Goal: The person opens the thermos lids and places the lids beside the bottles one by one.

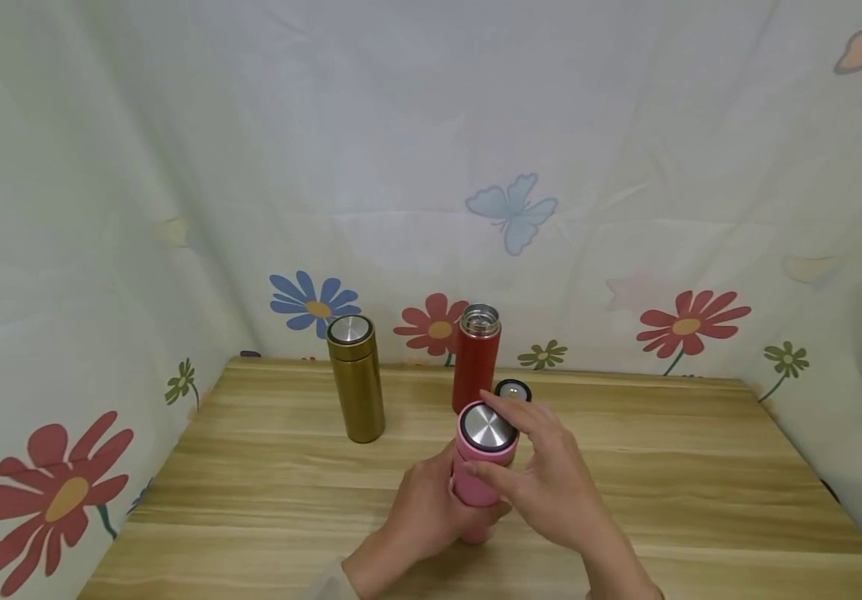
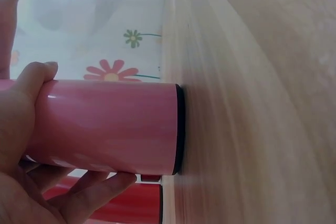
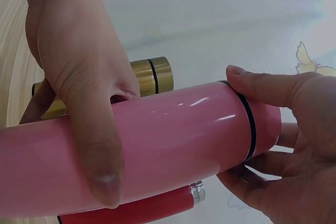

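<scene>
Head view: two bare hands meet on one pink bottle [image 1: 473, 483], held upright in front of the person. The left hand [image 1: 427, 508] is wrapped around the bottle's body, thumb on one side and fingers on the other. The right hand [image 1: 551, 471] grasps the bottle's pink lid [image 1: 488, 427], which has a brushed silver top; its thumb and fingers curve around the lid's sides. The right wrist view shows a black band [image 3: 252, 121] where the lid meets the body, with the right hand's fingers at it. In the left wrist view the pink bottle's dark base [image 2: 180, 129] is close to the wooden table [image 1: 251, 483]; I cannot tell whether they touch.

Just behind the pink bottle, slightly to its right, is a small round black-rimmed cap [image 1: 513, 390]. Farther behind it stands a red bottle [image 1: 474, 367], its metal mouth uncovered. To the pink bottle's left, well apart, a gold bottle [image 1: 359, 400] stands upright with its lid on. Beyond all three bottles hangs a pale cloth [image 1: 371, 150] printed with flowers and butterflies.
</scene>
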Tool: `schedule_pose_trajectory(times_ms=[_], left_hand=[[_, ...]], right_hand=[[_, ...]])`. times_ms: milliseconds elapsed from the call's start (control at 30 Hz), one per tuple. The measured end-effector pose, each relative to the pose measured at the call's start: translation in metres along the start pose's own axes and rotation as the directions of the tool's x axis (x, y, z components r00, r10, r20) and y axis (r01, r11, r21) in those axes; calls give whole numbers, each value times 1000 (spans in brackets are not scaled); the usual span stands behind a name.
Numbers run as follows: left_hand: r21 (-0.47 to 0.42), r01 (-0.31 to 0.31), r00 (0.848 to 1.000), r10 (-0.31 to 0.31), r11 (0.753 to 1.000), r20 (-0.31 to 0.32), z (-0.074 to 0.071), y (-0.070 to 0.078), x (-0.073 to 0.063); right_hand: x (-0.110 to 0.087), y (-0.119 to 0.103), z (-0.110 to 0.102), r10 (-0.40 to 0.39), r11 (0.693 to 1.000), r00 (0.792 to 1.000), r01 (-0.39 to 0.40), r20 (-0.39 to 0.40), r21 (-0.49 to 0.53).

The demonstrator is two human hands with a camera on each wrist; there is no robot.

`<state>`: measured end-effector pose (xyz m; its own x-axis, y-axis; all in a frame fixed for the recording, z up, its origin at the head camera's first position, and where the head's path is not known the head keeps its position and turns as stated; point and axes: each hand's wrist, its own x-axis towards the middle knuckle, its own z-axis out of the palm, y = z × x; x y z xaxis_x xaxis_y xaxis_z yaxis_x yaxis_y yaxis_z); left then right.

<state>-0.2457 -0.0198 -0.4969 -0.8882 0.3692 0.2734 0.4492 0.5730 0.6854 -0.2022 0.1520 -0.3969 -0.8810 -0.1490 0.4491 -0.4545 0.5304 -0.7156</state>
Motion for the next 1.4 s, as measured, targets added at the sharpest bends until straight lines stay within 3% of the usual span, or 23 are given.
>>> schedule_pose_trajectory(times_ms=[367, 867, 1067, 1233, 1400], left_hand=[[-71, 24, 996, -18, 997, 92, -5, -2, 3], [-55, 34, 996, -29, 998, 79, -4, 1, 2], [-52, 4, 999, -2, 999, 43, -4, 1, 1], [-26, -31, 999, 32, 999, 15, -3, 0, 1], [-15, -19, 999, 19, 1000, 34, -3, 0, 2]], right_hand=[[5, 14, -6, -64, 978, 990, 37, 127, 205], [5, 11, -7, -43, 979, 991, 16, 129, 204], [2, 5, -5, -14, 992, 996, 2, 90, 125], [-1, -5, -2, 11, 1000, 1000, -11, -18, -8], [-4, -17, 3, 37, 989, 992, -53, -118, -136]])
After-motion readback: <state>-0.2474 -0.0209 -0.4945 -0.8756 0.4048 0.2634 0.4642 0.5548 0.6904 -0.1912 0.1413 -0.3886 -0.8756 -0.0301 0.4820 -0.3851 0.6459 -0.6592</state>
